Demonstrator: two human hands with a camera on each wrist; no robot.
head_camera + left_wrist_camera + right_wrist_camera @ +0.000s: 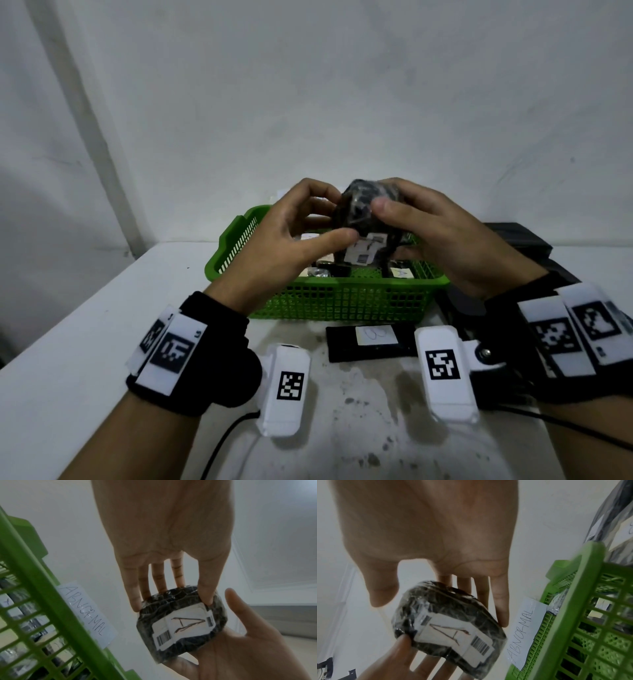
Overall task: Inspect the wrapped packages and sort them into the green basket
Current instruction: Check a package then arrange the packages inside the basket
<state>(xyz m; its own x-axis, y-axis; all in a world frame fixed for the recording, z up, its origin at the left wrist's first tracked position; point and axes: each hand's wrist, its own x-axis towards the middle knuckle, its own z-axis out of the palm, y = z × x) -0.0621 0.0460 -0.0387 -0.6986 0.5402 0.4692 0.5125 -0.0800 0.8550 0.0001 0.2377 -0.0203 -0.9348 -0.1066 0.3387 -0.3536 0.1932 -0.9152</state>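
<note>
A round package (pixel 359 209) in black wrap hangs above the green basket (pixel 329 279), held between both hands. My left hand (pixel 334 217) pinches its left side with thumb and fingers. My right hand (pixel 394 229) grips its right side, thumb on top. In the left wrist view the package (pixel 181 626) shows a white barcode label marked "A", with the left hand (pixel 171 600) pinching its upper rim. In the right wrist view the right hand (pixel 440 609) curls round the package (pixel 447 622). A paper tag reading "ABNORMAL" (pixel 85 612) is stuck on the basket's far side (pixel 51 601).
Several wrapped packages (pixel 325 270) lie inside the basket. A flat black package with a white label (pixel 373 342) lies on the white table (pixel 102 325) just in front of the basket. More dark packages (pixel 524 240) are piled at the right. A wall stands close behind.
</note>
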